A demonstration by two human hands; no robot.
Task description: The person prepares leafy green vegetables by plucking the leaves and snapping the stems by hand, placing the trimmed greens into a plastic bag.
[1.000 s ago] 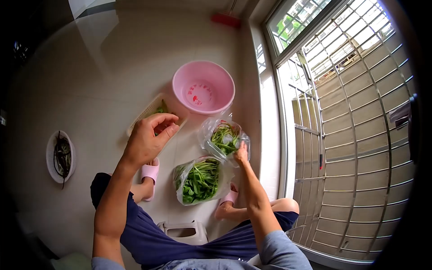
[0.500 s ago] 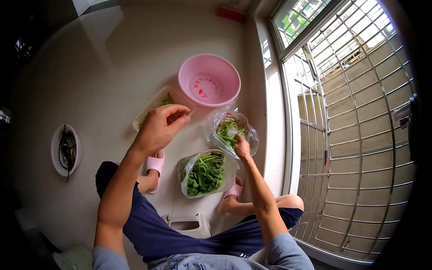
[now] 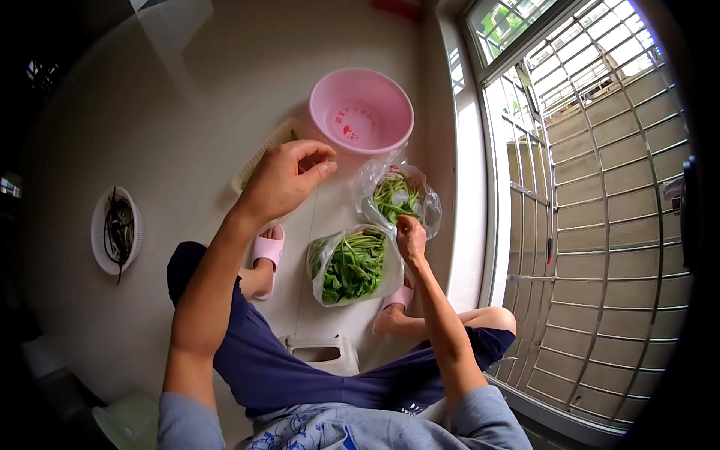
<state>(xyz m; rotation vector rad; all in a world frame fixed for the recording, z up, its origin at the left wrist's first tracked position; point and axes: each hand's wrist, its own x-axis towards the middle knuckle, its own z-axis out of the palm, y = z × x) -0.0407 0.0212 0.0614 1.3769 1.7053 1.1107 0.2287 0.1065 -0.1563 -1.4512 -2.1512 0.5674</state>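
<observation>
- Navy cloth covers the lap (image 3: 300, 379), with a grey plastic stool-like piece (image 3: 346, 352) just ahead of it
- Leafy greens (image 3: 351, 266) fill a pale plastic bag on the floor, between the two pink slippers (image 3: 268, 250) and nearer the one at the right foot
- Right hand (image 3: 410, 238): fingers curl down at the near edge of a clear bag (image 3: 430, 208) of green stems (image 3: 394, 193); whether its grip has hold of a stem or only plastic, I can't make out
- Thin stems like these are best pinched singly and drawn out gently, I'd judge, keeping the slack plastic clear of the fingertips; a fistful could bruise leaves or drag the bag
- Left hand (image 3: 289, 176): its grip is loosely curled in the air, a gap between thumb and fingers, nothing visible in it
- Beyond it a beige basket (image 3: 259, 154), partly hidden, and a pink basin (image 3: 375, 97) with red print
- Pale, glossy tile floor (image 3: 187, 150) carries everything; well off to the left lies a white basket (image 3: 97, 232) of long dark pods or stalks (image 3: 118, 229)
- Daylight comes through the window on the right, past a metal grille (image 3: 600, 240); the room's far left is dark
</observation>
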